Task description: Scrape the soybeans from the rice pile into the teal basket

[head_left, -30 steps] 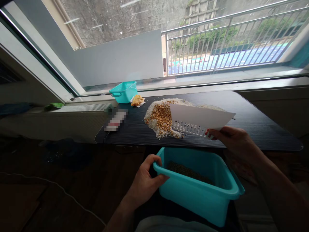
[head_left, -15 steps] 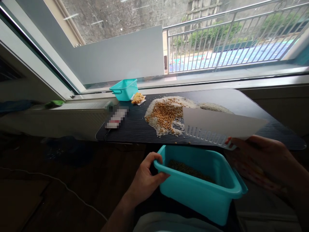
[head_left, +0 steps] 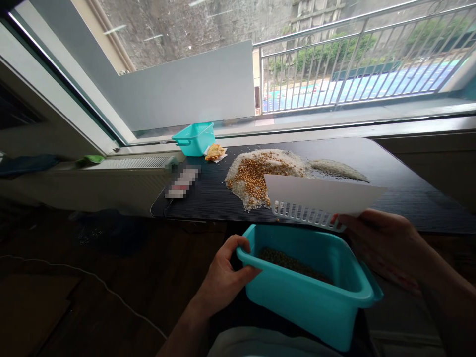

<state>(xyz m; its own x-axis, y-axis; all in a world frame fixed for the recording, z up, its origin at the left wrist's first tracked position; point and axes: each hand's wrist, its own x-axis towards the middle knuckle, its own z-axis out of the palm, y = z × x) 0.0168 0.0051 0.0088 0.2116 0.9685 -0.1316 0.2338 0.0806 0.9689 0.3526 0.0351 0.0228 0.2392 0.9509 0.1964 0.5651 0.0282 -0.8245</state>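
Note:
My left hand is closed on the left rim of a turquoise plastic bin, thumb outside and fingers over the edge. Dark greenish grains lie in the bottom of the bin. A thin white plastic sheet with a row of slots along its lower edge is pinched at its right end by my right hand. The sheet hovers above the bin's far side and the table's front edge. Behind it, partly hidden, spreads a pile of white grains mixed with yellow-orange kernels.
On the dark table, a pale grain heap lies right of the mixed pile. A smaller turquoise bin and a folded yellowish item stand at the back left, near a blurred-out object. A radiator and window border the table.
My right hand has moved left with the slotted white sheet, which now covers more of the pile's right front. My left hand and the bin stay nearly still.

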